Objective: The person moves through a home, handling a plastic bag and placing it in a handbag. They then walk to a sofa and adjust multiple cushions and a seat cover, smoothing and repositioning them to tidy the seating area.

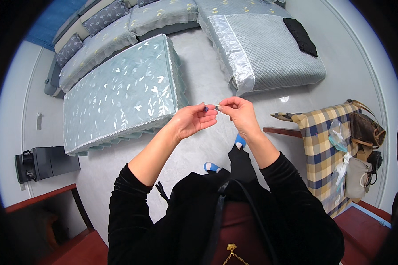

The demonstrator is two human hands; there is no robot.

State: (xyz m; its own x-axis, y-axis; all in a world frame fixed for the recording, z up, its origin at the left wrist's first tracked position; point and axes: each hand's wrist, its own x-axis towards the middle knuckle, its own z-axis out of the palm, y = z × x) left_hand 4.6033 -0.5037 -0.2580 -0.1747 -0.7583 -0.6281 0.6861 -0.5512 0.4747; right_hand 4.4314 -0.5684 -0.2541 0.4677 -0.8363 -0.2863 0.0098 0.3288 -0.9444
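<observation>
Near the middle of the view my left hand (pixel 196 122) is turned palm up, its fingers extended. A small dark-blue piece (pixel 206 109) sits between its thumb and forefinger; what it is I cannot tell. Facing it, my right hand (pixel 241 115) pinches a tiny dark, greenish object (pixel 217 107) between thumb and fingertips. That object is close to the left forefinger's tip; whether they touch is unclear. Both hands are above the pale tiled floor (pixel 204 68), just right of a covered table (pixel 119 89) with a leaf-patterned pale teal cloth.
A sofa (pixel 102 63) with patterned cushions lines the far left, joining a quilted section (pixel 272 56) with a black cloth (pixel 300 37). At right, a checked tablecloth (pixel 313 149) bears a brown handbag (pixel 366 129), a grey bag (pixel 358 177) and plastic packaging (pixel 337 137). A dark appliance (pixel 53 162) stands left.
</observation>
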